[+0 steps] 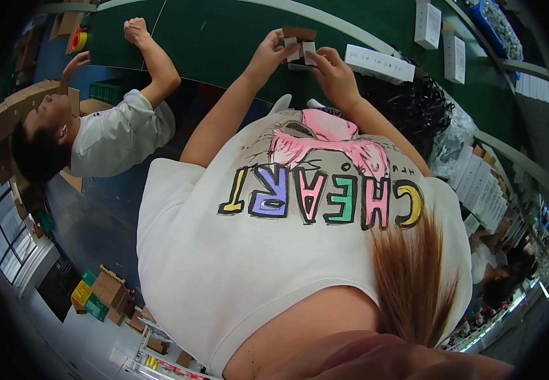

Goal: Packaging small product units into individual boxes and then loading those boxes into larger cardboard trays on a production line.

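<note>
- Two hands met over the green conveyor belt [224,31], both working on one small cardboard box [299,44] held just above the belt's near edge.
- The left hand [270,52] was closed on the box's left side, fingers curled over its top, seemingly to steady it.
- The right hand [331,66] pinched the box's right side between thumb and fingertips, apparently at a white flap or insert; whether it was folding or tucking could not be told.
- The brown lid flap stood up at the far side, which left the white inside open toward the person.
- A long white carton [379,63] lay on the belt just beside the right hand, within easy reach; more white cartons [442,38] stood farther right.
- A stack of flat white boxes [480,187] sat at the person's right.
- A co-worker in a white shirt [119,136] reached both hands to the belt, well to the left.
</note>
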Demonstrator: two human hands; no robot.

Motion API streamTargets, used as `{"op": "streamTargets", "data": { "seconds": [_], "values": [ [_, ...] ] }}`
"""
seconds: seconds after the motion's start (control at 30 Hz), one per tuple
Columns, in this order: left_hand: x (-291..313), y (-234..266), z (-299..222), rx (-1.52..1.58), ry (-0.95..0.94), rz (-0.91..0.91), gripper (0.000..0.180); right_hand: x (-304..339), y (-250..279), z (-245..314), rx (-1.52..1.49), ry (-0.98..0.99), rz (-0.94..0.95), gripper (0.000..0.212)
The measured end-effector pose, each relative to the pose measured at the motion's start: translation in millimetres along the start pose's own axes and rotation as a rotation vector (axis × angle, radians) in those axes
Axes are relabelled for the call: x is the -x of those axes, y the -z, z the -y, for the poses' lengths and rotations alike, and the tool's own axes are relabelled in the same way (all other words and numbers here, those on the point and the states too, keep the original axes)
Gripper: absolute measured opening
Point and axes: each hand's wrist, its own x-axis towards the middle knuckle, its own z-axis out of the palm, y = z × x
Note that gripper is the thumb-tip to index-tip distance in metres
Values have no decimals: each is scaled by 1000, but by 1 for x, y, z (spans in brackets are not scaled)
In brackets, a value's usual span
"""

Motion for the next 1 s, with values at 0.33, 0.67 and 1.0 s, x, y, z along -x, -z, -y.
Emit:
{"op": "streamTargets", "data": {
  "seconds": [0.33,0.67,1.0],
  "values": [
    [7,-9,8,-818,-793,-46,38,6,-12,-27,-277,-181,-27,49],
    [7,-24,4,-1388,-879,-188,46,7,-10,-29,-314,-254,-38,57],
    [15,-35,3,-1539,-758,-166,56,11,-8,-27,-205,-153,-140,61]
  ]
}}
